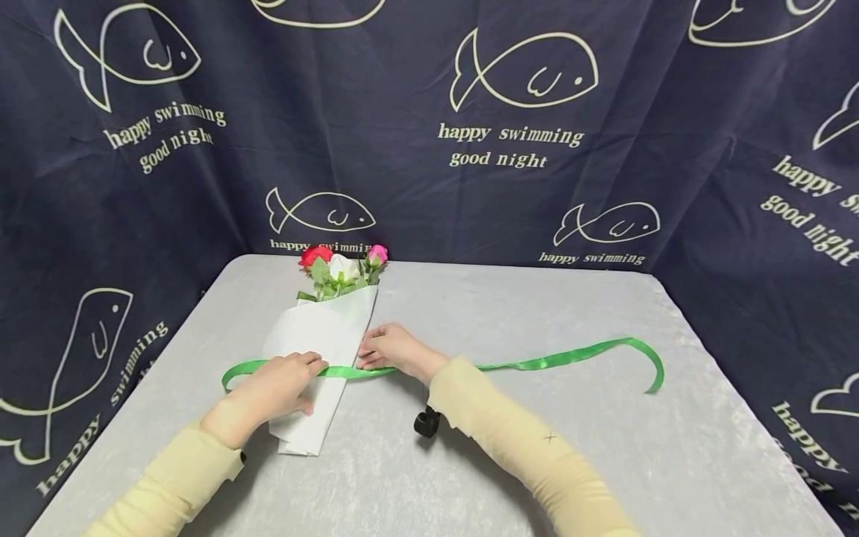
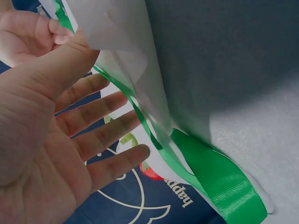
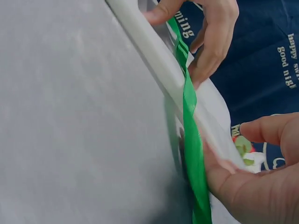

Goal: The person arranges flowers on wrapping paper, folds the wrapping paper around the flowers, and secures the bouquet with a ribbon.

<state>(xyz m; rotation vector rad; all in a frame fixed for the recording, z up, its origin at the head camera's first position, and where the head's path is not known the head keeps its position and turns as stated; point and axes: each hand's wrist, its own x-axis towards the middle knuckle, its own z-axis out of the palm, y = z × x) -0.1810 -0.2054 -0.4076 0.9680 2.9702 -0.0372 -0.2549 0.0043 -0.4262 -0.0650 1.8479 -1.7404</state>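
A bouquet wrapped in white paper lies on the left half of the table, with a red rose, a white rose and a pink rose at its far end. Across the wrapper runs a long green ribbon, its tail stretching right over the table. My left hand rests on the wrapper beside the ribbon; in the left wrist view its fingers are extended. At the wrapper's right edge is my right hand, fingers and thumb apart, close against the paper and ribbon.
The table has a pale grey cloth. Behind and at both sides hangs a dark blue curtain with fish drawings and lettering. A small black device shows below the right sleeve. The ribbon's far end curls at the table's right side.
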